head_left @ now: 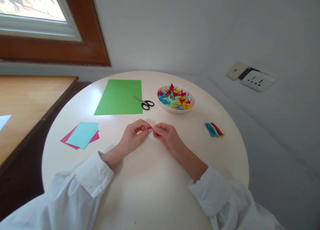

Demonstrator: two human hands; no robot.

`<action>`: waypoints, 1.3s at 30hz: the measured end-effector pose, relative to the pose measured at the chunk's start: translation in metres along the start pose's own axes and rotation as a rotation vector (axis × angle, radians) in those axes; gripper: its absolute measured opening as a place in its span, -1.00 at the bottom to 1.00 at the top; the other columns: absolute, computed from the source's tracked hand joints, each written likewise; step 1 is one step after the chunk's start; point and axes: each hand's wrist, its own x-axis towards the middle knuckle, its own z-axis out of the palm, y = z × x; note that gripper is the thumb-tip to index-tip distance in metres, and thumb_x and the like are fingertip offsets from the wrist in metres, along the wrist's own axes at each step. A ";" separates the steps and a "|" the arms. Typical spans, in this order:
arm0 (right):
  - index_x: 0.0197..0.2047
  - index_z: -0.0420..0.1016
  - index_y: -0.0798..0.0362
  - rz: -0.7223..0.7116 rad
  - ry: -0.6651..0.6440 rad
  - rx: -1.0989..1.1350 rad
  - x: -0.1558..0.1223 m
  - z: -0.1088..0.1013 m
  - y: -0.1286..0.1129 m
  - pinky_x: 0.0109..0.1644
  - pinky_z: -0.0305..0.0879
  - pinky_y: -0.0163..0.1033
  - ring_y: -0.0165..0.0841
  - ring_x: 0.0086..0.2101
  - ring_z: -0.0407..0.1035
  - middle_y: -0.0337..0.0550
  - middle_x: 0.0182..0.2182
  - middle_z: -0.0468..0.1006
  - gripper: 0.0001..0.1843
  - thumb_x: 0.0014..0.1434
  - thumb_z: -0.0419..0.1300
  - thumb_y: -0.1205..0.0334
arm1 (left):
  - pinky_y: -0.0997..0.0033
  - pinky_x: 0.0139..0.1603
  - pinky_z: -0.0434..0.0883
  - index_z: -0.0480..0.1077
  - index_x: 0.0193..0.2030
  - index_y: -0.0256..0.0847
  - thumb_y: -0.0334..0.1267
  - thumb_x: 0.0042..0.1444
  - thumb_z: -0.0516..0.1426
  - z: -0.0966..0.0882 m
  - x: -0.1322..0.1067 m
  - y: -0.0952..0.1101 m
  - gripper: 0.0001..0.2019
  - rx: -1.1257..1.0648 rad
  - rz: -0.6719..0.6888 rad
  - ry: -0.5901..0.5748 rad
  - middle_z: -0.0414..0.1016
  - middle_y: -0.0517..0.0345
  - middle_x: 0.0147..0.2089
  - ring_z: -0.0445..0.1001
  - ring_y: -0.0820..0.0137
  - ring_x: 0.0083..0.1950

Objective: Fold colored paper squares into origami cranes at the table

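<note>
Over the middle of the round white table [150, 190], my left hand [135, 133] pinches a small piece of red paper [149, 127] between thumb and fingertips. My right hand [166, 135] meets it from the other side, its fingers closed on the same piece. Most of the red paper is covered by my fingertips, so its folded shape cannot be made out. Beyond my hands, black-handled scissors [145, 103] lie partly on a green sheet [122, 98]. A white bowl [172, 108] of colourful folded paper cranes [176, 98] stands behind my right hand.
Light blue and pink paper squares [83, 135] overlap on the left. At the right lies a small bundle of blue, red and yellow folded papers [215, 130]. A wooden desk [32, 99] stands left of the table, and a wall with a socket [257, 80] rises on the right.
</note>
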 end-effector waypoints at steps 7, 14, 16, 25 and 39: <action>-0.62 0.46 0.09 0.017 0.025 0.040 -0.001 0.000 -0.002 -0.40 0.07 -0.28 -0.49 -0.55 0.18 -0.29 -0.64 0.37 -0.87 -0.20 0.29 0.22 | 0.50 -0.47 0.23 0.38 -0.41 -0.28 -0.24 -0.04 0.16 0.000 0.001 0.000 -0.87 -0.039 -0.081 0.001 0.37 0.20 -0.52 0.29 0.51 -0.49; -0.61 0.44 0.09 0.018 0.028 0.033 -0.002 0.000 -0.002 -0.40 0.08 -0.28 -0.49 -0.54 0.18 -0.30 -0.64 0.36 -0.86 -0.20 0.29 0.21 | 0.51 -0.49 0.19 0.38 -0.46 -0.28 -0.18 -0.07 0.17 0.000 0.002 0.005 -0.82 -0.055 -0.124 0.016 0.34 0.23 -0.54 0.25 0.53 -0.51; -0.61 0.44 0.09 0.020 0.029 0.035 -0.002 0.000 -0.002 -0.40 0.08 -0.28 -0.49 -0.54 0.18 -0.30 -0.64 0.36 -0.86 -0.20 0.29 0.22 | 0.51 -0.49 0.18 0.37 -0.46 -0.28 -0.18 -0.07 0.17 0.000 0.002 0.005 -0.82 -0.060 -0.125 0.013 0.32 0.23 -0.54 0.23 0.53 -0.51; -0.62 0.43 0.09 0.016 0.024 0.036 -0.001 0.000 -0.002 -0.40 0.08 -0.28 -0.49 -0.55 0.17 -0.30 -0.65 0.35 -0.87 -0.20 0.28 0.23 | 0.51 -0.45 0.20 0.33 -0.47 -0.28 -0.14 -0.04 0.14 -0.001 0.002 0.008 -0.79 -0.073 -0.130 -0.017 0.31 0.23 -0.51 0.24 0.53 -0.48; -0.62 0.44 0.09 0.011 0.026 0.019 -0.001 0.000 -0.001 -0.41 0.07 -0.30 -0.50 -0.55 0.18 -0.30 -0.66 0.36 -0.86 -0.19 0.29 0.23 | 0.51 -0.39 0.27 0.44 -0.44 -0.30 -0.20 -0.18 0.26 -0.002 0.006 0.003 -0.80 -0.293 -0.270 0.122 0.42 0.21 -0.49 0.31 0.54 -0.46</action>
